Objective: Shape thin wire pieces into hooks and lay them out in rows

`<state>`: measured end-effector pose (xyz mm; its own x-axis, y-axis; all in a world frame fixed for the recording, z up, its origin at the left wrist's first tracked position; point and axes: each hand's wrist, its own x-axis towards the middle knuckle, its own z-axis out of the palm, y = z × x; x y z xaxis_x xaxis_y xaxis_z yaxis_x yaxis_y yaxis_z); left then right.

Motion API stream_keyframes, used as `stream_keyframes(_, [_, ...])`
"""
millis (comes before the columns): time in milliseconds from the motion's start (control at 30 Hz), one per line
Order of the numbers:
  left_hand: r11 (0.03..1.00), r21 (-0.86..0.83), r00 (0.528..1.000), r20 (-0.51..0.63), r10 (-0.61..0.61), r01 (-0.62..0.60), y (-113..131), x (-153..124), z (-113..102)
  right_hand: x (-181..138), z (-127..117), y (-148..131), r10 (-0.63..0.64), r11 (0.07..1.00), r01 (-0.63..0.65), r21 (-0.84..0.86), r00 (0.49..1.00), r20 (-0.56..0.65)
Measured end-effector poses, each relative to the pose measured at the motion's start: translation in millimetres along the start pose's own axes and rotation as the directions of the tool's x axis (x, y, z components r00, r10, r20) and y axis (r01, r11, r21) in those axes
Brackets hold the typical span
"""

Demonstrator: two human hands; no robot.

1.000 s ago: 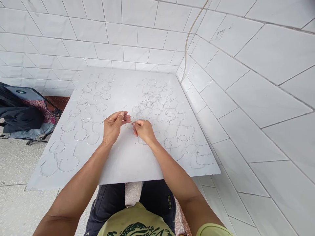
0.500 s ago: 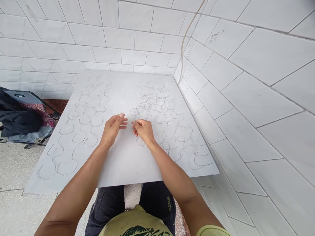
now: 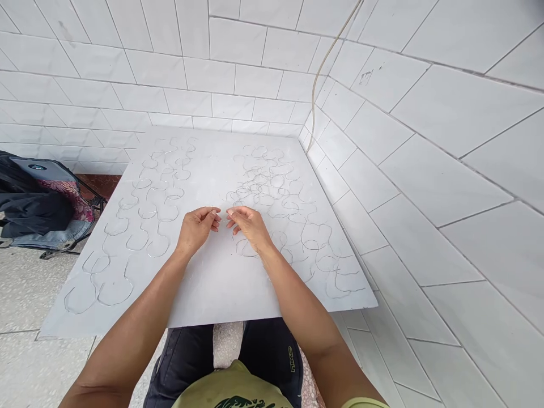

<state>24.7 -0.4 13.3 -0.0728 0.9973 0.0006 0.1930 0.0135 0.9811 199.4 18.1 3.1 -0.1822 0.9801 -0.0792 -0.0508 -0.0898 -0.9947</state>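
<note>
My left hand [image 3: 199,226] is closed in a pinch above the middle of the white board [image 3: 225,289]. Facing it a small gap away, my right hand [image 3: 249,224] pinches too, thumb against forefinger. A piece of thin wire [image 3: 223,220] shows faintly between the two sets of fingertips; most of it is hidden or too fine to follow. To the left on the board lie several bent wires [image 3: 114,292] with rounded loops, spread in rows. Several more curved wires [image 3: 272,190] overlap in a loose tangle on the right, close beyond my right hand.
White tiled walls [image 3: 187,102] meet in a corner behind and to the right of the board. A pale cable [image 3: 314,90] hangs down that corner. Left of the board stands a folding chair [image 3: 70,226] with dark cloth [image 3: 34,212] on it. My legs are under the near edge.
My left hand's fingers have closed from a looser, spread pose into a pinch, and its fingertips are slightly lower. My right hand stays pinched in nearly the same place. The view has tilted slightly.
</note>
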Motion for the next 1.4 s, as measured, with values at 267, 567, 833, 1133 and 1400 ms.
stream_keyframes(267, [0.984, 0.175, 0.998, -0.051, 0.027, -0.018, 0, -5, 9, 8, -11, 5, -0.089, 0.996, 0.089, 0.02, 0.996, -0.021])
stream_keyframes(567, [0.963, 0.263, 0.986, -0.137, 0.1, -0.062, -8, -4, 6, 0, -9, 0, -0.142, 0.971, 0.13, -0.202, 0.989, -0.046])
stream_keyframes(833, [0.926, 0.371, 0.984, -0.13, 0.122, -0.065, -11, -5, 5, -5, 1, 1, -0.15, 0.951, 0.14, -0.275, 0.989, -0.015])
stream_keyframes(1133, [0.975, 0.219, 0.993, -0.121, 0.0, 0.027, -14, -4, 8, -1, 4, 11, -0.317, 0.846, 0.238, -0.477, 0.944, -0.09])
stream_keyframes(1400, [1.0, 0.007, 0.991, -0.132, 0.015, -0.014, -10, -6, 1, -13, 1, -20, -0.465, 0.722, 0.324, -0.611, 0.881, -0.082])
